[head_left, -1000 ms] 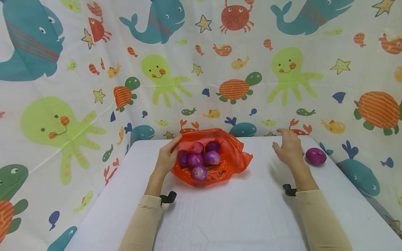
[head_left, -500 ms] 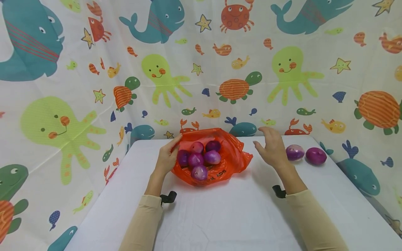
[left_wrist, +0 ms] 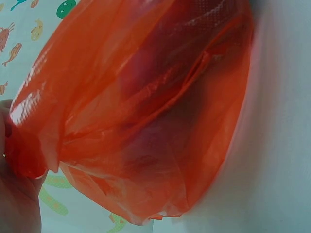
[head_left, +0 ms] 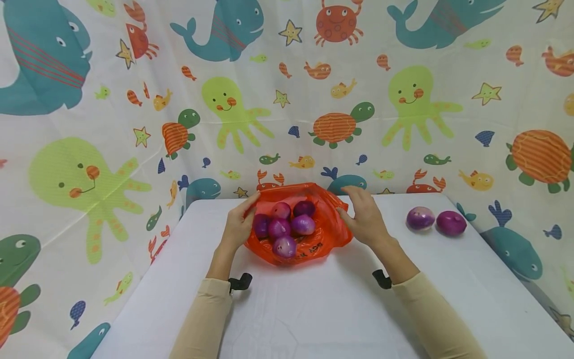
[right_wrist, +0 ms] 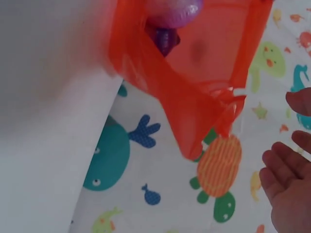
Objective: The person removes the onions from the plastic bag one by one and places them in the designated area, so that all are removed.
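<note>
An orange-red plastic bag (head_left: 326, 214) lies open-mouthed on the table, with several red onions (head_left: 285, 247) inside. My left hand (head_left: 238, 227) grips the bag's left edge; in the left wrist view, thumb and fingers hold a bunched part of the plastic, and the onions show only as dark shapes through it. At the bag's right side, my right hand (head_left: 368, 219) has thumb and fingers spread and holds nothing. The right wrist view shows that hand (right_wrist: 291, 189) apart from the bag's loose corner (right_wrist: 194, 116).
Two more red onions, a paler one (head_left: 420, 218) and a darker one (head_left: 451, 223), sit side by side at the table's right edge. The white tabletop (head_left: 296, 309) meets a curtain (head_left: 287, 60) printed with sea animals at the back and sides.
My right hand has moved left from beside the two loose onions to the bag's right side, uncovering the paler onion. The left hand and the bag have stayed in place.
</note>
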A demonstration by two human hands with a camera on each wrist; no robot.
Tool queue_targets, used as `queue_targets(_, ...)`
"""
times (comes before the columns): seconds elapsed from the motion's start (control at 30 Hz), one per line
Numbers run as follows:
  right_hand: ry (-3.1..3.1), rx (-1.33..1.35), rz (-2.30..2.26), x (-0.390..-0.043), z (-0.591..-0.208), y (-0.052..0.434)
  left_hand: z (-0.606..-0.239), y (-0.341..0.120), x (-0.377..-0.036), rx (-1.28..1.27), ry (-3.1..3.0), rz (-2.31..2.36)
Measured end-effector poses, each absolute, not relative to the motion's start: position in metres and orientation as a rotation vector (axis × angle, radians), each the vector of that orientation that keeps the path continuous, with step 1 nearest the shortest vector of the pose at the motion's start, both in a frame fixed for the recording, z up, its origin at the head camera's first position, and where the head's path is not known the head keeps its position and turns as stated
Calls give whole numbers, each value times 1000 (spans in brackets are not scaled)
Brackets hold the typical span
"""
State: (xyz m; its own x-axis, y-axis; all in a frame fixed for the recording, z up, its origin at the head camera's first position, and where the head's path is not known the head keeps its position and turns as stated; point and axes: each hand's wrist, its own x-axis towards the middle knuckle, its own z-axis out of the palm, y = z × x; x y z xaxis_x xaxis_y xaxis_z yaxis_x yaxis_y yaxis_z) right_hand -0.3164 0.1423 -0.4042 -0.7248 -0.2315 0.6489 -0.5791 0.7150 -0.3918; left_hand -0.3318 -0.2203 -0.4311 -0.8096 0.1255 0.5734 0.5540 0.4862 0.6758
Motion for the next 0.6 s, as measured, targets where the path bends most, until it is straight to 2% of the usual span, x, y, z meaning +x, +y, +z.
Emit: queue_targets(0.6,-2324,840,869,-308,-410,103,-430,-219,-330,-564,-2285,-1271)
